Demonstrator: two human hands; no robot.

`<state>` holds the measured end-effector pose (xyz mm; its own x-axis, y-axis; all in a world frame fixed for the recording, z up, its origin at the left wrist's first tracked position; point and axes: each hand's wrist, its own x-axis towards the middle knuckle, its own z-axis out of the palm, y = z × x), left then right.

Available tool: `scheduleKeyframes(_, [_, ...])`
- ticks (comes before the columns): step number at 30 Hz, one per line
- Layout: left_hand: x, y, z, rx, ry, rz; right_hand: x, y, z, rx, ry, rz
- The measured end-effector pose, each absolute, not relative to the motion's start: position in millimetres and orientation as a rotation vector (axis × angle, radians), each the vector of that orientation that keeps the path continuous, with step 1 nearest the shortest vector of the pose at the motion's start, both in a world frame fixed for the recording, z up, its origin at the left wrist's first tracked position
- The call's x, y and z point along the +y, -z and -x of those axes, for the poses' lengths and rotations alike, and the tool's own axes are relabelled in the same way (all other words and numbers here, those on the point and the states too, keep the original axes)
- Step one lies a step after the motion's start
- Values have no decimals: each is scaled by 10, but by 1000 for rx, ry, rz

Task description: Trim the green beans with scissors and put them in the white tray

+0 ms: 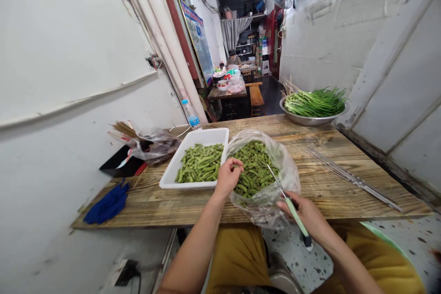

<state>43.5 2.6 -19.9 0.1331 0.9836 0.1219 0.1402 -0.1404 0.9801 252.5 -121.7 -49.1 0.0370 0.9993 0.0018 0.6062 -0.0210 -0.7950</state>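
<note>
Green pods (201,161) are held in a white tray (191,185) at left and a clear plastic bag (289,167) just right of it. Over the bag's left side, the left hand (228,177) is curled, whether around a pod cannot be told. At right, a green-handled tool (296,218) is gripped by the right hand (311,214), its metal tip angled over the bagged pods.

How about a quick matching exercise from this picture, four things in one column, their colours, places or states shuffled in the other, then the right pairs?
1. right hand
2. clear plastic bag
3. metal bowl
4. plastic bottle

A. heaped with long green stalks
B. topped with a blue cap
C. holding a pale green handle
D. full of green pods

Pairs: 1-C, 2-D, 3-A, 4-B
</note>
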Motion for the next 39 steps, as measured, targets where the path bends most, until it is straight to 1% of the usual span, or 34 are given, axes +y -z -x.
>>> scheduleKeyframes(4, [-8,262,-467,1318,-784,-2096,-1243,484,-2534,-1650,-784,1695])
scheduleKeyframes(7, [-38,309,-495,1234,-603,-2372,-1260,470,-2542,-1689,-789,1701])
scheduleKeyframes(9, [-25,325,-497,1173,-550,-2443,-1260,473,-2547,-1700,-792,1699])
scheduleKeyframes(16, [49,270,-505,1168,-633,-2377,-1250,454,-2532,-1747,-798,1740])
scheduleKeyframes(22, [-73,341,-643,1267,-798,-1989,-1291,335,-2486,-1741,-912,1659])
scheduleKeyframes(28, [-210,256,-756,1208,-767,-1851,-1301,246,-2429,-1753,-930,1609])
scheduleKeyframes(34, [-235,191,-735,1154,-745,-1782,-1305,242,-2434,-1765,-850,1636])
scheduleKeyframes(39, [-206,208,-690,1037,-802,-1508,-1295,290,-2439,-1761,-833,1668])
